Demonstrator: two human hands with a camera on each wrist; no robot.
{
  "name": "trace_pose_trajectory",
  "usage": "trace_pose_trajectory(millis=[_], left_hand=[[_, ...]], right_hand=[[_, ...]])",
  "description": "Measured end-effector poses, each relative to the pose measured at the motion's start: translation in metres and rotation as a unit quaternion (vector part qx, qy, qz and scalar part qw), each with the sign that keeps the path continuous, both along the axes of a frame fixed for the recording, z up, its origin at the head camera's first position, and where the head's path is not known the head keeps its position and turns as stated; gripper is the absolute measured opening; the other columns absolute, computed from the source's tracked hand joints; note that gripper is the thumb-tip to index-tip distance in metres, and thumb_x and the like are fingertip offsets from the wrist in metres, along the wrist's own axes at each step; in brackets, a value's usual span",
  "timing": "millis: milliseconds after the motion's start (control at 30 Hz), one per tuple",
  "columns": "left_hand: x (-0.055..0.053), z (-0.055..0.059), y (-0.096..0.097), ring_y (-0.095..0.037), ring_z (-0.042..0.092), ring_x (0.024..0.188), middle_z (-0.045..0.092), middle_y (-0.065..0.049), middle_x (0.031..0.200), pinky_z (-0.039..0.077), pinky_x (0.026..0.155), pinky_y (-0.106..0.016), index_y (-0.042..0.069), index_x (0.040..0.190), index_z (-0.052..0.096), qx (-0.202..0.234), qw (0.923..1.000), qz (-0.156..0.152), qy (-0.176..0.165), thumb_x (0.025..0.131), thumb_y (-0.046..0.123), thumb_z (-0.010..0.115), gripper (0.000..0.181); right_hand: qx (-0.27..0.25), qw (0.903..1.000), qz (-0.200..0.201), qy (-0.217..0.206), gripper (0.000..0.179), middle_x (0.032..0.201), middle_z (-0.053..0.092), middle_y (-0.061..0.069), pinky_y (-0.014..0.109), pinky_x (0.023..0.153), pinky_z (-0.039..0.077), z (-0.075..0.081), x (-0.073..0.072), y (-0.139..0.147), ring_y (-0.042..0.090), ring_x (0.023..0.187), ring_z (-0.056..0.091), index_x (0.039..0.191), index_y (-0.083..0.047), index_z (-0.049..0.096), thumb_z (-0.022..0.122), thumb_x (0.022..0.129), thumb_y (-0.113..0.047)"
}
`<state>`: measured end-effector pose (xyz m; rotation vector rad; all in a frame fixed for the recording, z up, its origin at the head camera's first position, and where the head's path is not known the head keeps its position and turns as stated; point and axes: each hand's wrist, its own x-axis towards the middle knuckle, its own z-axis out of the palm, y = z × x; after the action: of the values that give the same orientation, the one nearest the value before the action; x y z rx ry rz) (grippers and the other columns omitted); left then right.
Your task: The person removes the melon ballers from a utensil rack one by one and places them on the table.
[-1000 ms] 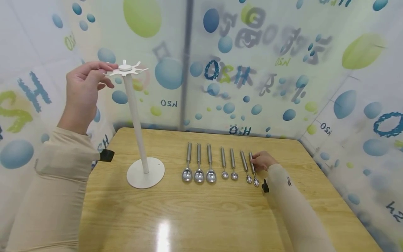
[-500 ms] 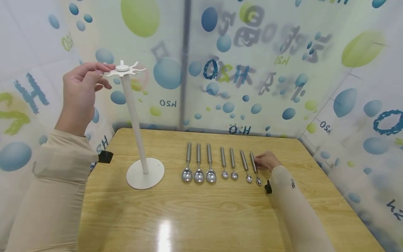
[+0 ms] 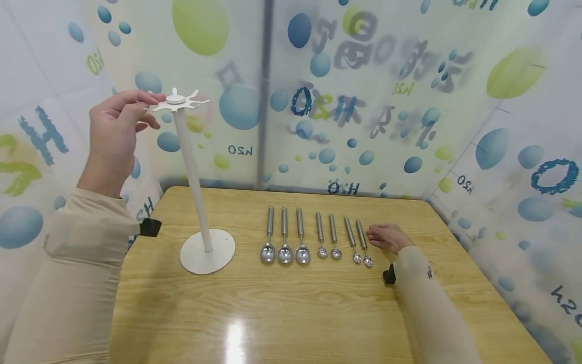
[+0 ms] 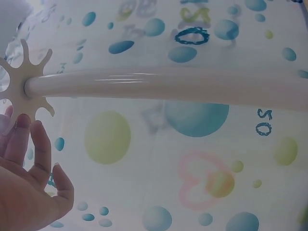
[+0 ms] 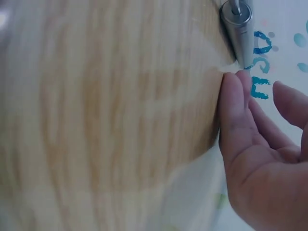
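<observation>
A white stand [image 3: 193, 177] with a round base and a star-shaped hook top [image 3: 176, 100] rises at the left of the table. My left hand [image 3: 113, 129] pinches one side of that hook top between thumb and fingers. In the left wrist view, the fingertips meet the hook plate [image 4: 21, 91] beside the pole. Several steel scoops lie in a row, handles pointing away. Just right of the rightmost small scoop [image 3: 362, 237] is my right hand [image 3: 390, 237], fingers extended and holding nothing. The right wrist view has its fingertips close to a scoop handle [image 5: 238, 33].
Three large scoops [image 3: 285, 253] lie nearest the stand, and smaller ones [image 3: 334, 237] follow to the right. The wooden table [image 3: 273, 313] is backed by printed curtains [image 3: 345, 126], with more at both sides.
My right hand has let go of the rightmost scoop and drawn slightly to the right, after that scoop turned a little on the table. The left hand keeps its hold on the stand.
</observation>
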<state>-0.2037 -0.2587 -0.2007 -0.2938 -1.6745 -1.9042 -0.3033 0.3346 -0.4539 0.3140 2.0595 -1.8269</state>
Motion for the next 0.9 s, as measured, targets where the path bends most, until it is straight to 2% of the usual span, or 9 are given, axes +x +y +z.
trace_pose_trajectory(millis=[100,200,300,367,533,633,767,833,900], left_hand=[[-0.001,-0.001,0.001,-0.016,0.062,0.072,0.072,-0.004,0.118,0.039,0.082,-0.026,0.001,0.104,0.073,-0.003,1.0000,-0.009,-0.003,0.102,0.010,0.058,0.018],[-0.001,-0.001,0.000,-0.015,0.062,0.079,0.070,-0.002,0.121,0.040,0.082,-0.024,0.003,0.107,0.073,-0.021,0.9997,-0.013,-0.008,0.103,0.011,0.056,0.018],[-0.001,0.000,0.000,-0.016,0.061,0.088,0.068,-0.002,0.126,0.038,0.086,-0.025,0.005,0.114,0.072,-0.067,0.9977,-0.007,-0.008,0.106,0.018,0.053,0.024],[-0.001,0.001,0.001,-0.017,0.060,0.094,0.066,-0.002,0.130,0.035,0.089,-0.029,0.006,0.120,0.071,-0.103,0.9947,-0.002,-0.008,0.108,0.026,0.049,0.032],[-0.002,0.003,0.003,-0.014,0.056,0.105,0.063,0.001,0.133,0.032,0.093,-0.034,0.016,0.131,0.067,-0.180,0.9827,0.043,-0.010,0.110,0.038,0.035,0.044],[-0.003,0.004,0.004,-0.010,0.054,0.110,0.062,0.004,0.135,0.034,0.092,-0.030,0.019,0.133,0.065,-0.203,0.9748,0.090,0.021,0.110,0.034,0.034,0.042],[0.000,0.006,0.008,-0.008,0.054,0.114,0.061,0.006,0.140,0.035,0.096,-0.026,0.019,0.135,0.064,-0.233,0.9556,0.155,0.092,0.109,0.026,0.038,0.037],[0.006,0.007,0.012,-0.007,0.055,0.115,0.060,0.007,0.141,0.035,0.097,-0.023,0.017,0.135,0.064,-0.259,0.9379,0.185,0.138,0.107,0.024,0.040,0.037],[0.013,0.007,0.018,-0.008,0.058,0.115,0.061,0.002,0.141,0.037,0.097,-0.021,0.009,0.131,0.065,-0.269,0.9207,0.194,0.206,0.104,0.024,0.043,0.038]], right_hand=[[0.041,0.9990,0.018,0.008,0.055,0.116,0.064,0.014,0.029,0.090,0.055,0.002,0.001,-0.002,0.012,0.093,0.065,0.151,0.016,0.028,0.046,0.109,-0.015],[0.102,0.9931,0.050,0.031,0.054,0.134,0.056,0.027,0.036,0.099,0.052,0.010,0.000,-0.007,0.023,0.109,0.064,0.150,0.016,0.029,0.043,0.110,-0.018],[0.146,0.9842,0.081,0.060,0.056,0.147,0.042,0.035,0.046,0.109,0.044,0.021,-0.002,-0.011,0.040,0.130,0.053,0.151,0.017,0.025,0.040,0.111,-0.020],[0.154,0.9814,0.090,0.072,0.057,0.151,0.036,0.037,0.051,0.112,0.038,0.029,-0.004,-0.013,0.045,0.138,0.042,0.153,0.015,0.022,0.038,0.112,-0.020],[0.169,0.9754,0.101,0.099,0.058,0.156,0.032,0.033,0.054,0.117,0.030,0.050,-0.010,-0.018,0.046,0.144,0.033,0.157,0.009,0.019,0.037,0.112,-0.024],[0.183,0.9710,0.098,0.120,0.058,0.156,0.034,0.031,0.054,0.117,0.029,0.060,-0.013,-0.023,0.044,0.143,0.034,0.157,0.007,0.025,0.039,0.111,-0.026],[0.198,0.9624,0.100,0.156,0.055,0.155,0.035,0.030,0.055,0.117,0.028,0.069,-0.015,-0.029,0.044,0.143,0.034,0.155,0.006,0.030,0.041,0.111,-0.025],[0.200,0.9589,0.102,0.173,0.054,0.156,0.035,0.028,0.057,0.118,0.026,0.073,-0.016,-0.031,0.044,0.144,0.033,0.155,0.005,0.033,0.042,0.111,-0.026],[0.198,0.9563,0.107,0.187,0.056,0.158,0.033,0.025,0.058,0.118,0.024,0.075,-0.014,-0.034,0.043,0.147,0.030,0.155,0.002,0.033,0.042,0.111,-0.030]])
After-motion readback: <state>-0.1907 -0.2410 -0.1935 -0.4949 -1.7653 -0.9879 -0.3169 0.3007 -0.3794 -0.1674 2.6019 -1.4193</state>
